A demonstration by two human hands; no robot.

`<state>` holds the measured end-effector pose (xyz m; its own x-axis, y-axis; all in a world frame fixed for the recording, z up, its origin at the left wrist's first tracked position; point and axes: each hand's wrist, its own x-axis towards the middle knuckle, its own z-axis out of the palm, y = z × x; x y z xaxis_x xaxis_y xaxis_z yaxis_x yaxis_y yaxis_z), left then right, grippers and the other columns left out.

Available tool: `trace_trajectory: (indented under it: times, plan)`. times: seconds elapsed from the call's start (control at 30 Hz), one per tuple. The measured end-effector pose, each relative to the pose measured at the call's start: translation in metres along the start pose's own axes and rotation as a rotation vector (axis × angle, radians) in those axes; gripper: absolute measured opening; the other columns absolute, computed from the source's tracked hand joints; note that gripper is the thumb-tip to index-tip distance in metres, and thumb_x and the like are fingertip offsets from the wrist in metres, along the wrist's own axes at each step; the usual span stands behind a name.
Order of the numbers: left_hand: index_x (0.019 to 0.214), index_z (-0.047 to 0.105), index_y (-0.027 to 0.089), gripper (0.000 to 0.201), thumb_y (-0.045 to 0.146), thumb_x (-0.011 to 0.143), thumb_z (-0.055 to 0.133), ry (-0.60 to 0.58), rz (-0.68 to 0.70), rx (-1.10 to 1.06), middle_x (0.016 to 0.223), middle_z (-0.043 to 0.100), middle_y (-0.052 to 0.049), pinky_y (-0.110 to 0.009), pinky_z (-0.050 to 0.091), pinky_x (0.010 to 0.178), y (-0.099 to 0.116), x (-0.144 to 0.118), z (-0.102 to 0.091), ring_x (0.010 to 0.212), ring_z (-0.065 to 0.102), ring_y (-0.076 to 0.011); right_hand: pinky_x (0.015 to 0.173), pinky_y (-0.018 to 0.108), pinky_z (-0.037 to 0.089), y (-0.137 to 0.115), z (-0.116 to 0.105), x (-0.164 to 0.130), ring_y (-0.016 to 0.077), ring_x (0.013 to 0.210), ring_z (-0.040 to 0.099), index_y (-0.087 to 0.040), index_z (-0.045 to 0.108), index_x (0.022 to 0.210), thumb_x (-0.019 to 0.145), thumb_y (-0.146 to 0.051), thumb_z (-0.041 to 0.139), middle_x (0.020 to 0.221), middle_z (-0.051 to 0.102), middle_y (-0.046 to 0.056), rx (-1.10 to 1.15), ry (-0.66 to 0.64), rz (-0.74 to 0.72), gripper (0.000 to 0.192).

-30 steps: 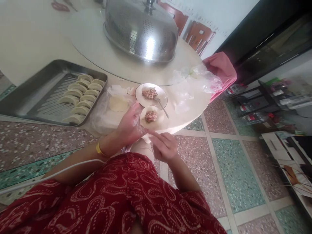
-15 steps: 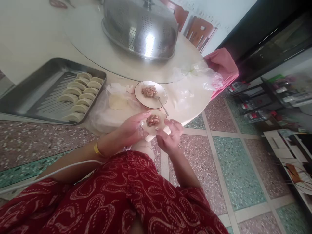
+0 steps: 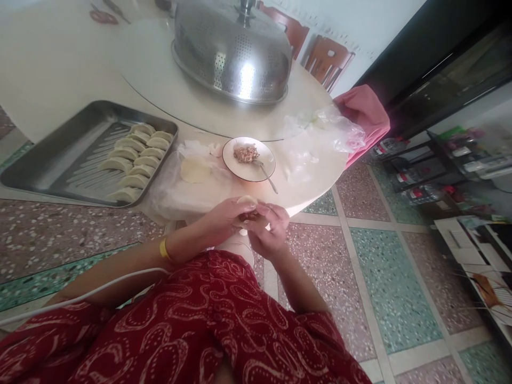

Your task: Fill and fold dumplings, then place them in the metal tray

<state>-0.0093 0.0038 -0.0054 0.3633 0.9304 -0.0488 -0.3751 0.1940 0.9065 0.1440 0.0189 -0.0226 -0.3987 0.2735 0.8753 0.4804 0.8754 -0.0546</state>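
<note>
My left hand (image 3: 222,220) and my right hand (image 3: 269,230) meet just off the table's near edge, both pinched around a folded dumpling wrapper (image 3: 246,201); its meat filling is mostly hidden by my fingers. Beyond my hands a small white plate (image 3: 240,163) holds minced meat filling (image 3: 245,153) and a metal spoon (image 3: 264,173). To its left a stack of round wrappers (image 3: 194,169) lies on clear plastic. A steel tray (image 3: 60,154) at the left holds several folded dumplings (image 3: 134,160) in rows.
A large perforated steel dome cover (image 3: 234,50) stands on the glass turntable (image 3: 160,80) at the back. Crumpled clear plastic bags (image 3: 320,133) and a pink cloth (image 3: 366,114) lie at the table's right edge. Wooden chairs (image 3: 324,53) stand behind. Terrazzo floor spreads right.
The open wrapper with filling in my left palm has been folded shut. My right hand came up from below and now pinches it together with the left, closer to me.
</note>
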Motion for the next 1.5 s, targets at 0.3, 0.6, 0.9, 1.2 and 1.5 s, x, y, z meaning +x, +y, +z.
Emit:
trace_trajectory:
  times: [0.3,0.6,0.9,1.2,1.5]
  plan:
    - [0.080,0.069,0.016,0.012,0.028,0.081,0.068,0.105,-0.171,-0.115,0.070,0.060,0.002,-0.020,0.038,0.058,0.002,-0.009,0.007,0.062,0.050,-0.0082,0.084,0.043,0.055,-0.012,-0.001,-0.007,0.0235,0.108,0.053,-0.030,0.059,0.089,0.080,-0.013,0.061,0.114,0.058,0.004,0.087,0.000,0.151,0.019]
    - [0.085,0.072,0.014,0.024,0.036,0.088,0.061,0.065,-0.123,-0.040,0.083,0.070,-0.006,-0.028,0.050,0.076,0.007,-0.014,0.005,0.080,0.064,-0.0171,0.085,0.046,0.055,-0.021,0.004,0.005,0.0241,0.111,0.055,-0.027,0.053,0.093,0.080,-0.007,0.054,0.117,0.056,0.008,0.155,0.119,0.331,0.024]
    - [0.094,0.075,0.015,0.028,0.041,0.085,0.068,0.124,-0.108,-0.073,0.094,0.073,-0.009,-0.033,0.055,0.082,0.012,-0.014,0.009,0.087,0.068,-0.0208,0.094,0.048,0.054,-0.018,0.005,0.005,0.0261,0.123,0.055,-0.025,0.054,0.110,0.083,-0.016,0.055,0.125,0.057,0.012,0.252,0.070,0.537,0.028]
    - [0.108,0.074,0.021,0.037,0.047,0.083,0.071,0.234,-0.093,-0.028,0.122,0.067,-0.010,-0.029,0.057,0.077,0.005,-0.012,0.005,0.104,0.064,-0.0238,0.107,0.044,0.050,-0.006,0.007,-0.005,0.0225,0.129,0.057,-0.024,0.066,0.120,0.090,-0.021,0.053,0.141,0.058,0.011,0.552,-0.158,0.730,0.032]
    - [0.128,0.066,0.024,0.048,0.049,0.086,0.066,0.199,-0.066,0.120,0.133,0.063,-0.010,-0.032,0.057,0.085,0.013,-0.018,-0.001,0.113,0.063,-0.0264,0.094,0.042,0.057,-0.010,0.010,0.003,0.0220,0.111,0.068,-0.026,0.074,0.103,0.092,-0.025,0.056,0.120,0.070,0.008,0.705,0.001,0.742,0.022]
